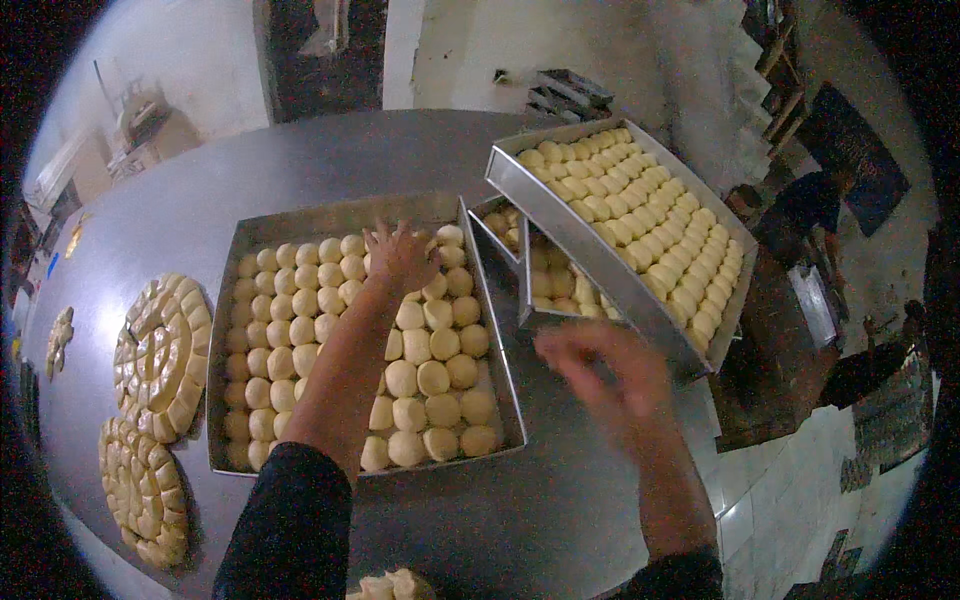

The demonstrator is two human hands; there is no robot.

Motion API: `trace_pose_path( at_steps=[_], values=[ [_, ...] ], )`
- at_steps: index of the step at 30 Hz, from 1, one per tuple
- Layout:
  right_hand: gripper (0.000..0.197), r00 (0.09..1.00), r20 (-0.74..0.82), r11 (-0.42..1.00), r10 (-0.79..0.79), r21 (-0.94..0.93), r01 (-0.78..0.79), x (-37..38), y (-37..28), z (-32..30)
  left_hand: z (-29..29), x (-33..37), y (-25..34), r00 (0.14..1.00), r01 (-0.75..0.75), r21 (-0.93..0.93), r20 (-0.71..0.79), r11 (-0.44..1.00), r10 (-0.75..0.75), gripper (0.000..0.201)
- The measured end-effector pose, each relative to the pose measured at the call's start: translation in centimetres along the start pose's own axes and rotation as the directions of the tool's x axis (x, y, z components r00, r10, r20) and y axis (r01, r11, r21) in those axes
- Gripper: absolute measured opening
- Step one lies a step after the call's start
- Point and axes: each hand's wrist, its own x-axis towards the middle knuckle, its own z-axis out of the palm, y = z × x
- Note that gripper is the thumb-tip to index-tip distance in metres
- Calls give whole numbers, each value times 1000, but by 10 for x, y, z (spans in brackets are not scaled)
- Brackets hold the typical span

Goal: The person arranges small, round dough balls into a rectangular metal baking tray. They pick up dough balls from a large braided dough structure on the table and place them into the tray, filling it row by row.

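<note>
Arranging dough balls (443,345), it seems | place: flat tray (310,222) on counter (530,510) | left hand (403,262): grip spread wide, seemingly empty | right hand (612,372): blurred, grip cannot be told | next move probably needs gentle fingers

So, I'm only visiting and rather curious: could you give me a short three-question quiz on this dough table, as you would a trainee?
1. Which hand is over the middle tray of dough balls: the person's left or right?
2. True or false: the big tray on the right is empty.
3. How many large, segmented dough rounds lie to the left of the middle tray?

Key:
1. The left hand, with its fingers spread.
2. False; rows of dough balls fill it.
3. Two.
</note>
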Motion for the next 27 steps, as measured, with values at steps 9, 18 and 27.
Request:
trace_pose_path(
  at_steps=[9, 18, 27],
  values=[
    [10, 925, -123, 909, 359, -180, -377, -205, 28, -18, -1, -1, 32, 935, -327, 126, -102, 936, 341, 47],
    [15, 831, -51, 809, 554, -199, -553, -275, 32, 50, -108, -295, -29, 976, -187, -630, -32, 754, 216, 18],
    [21, 951, 137, 942, 276, -236, -240, -243, -47, 158, -80, -491, -18, 1000, 14, -498, 25, 867, -2, 28]
  ],
)
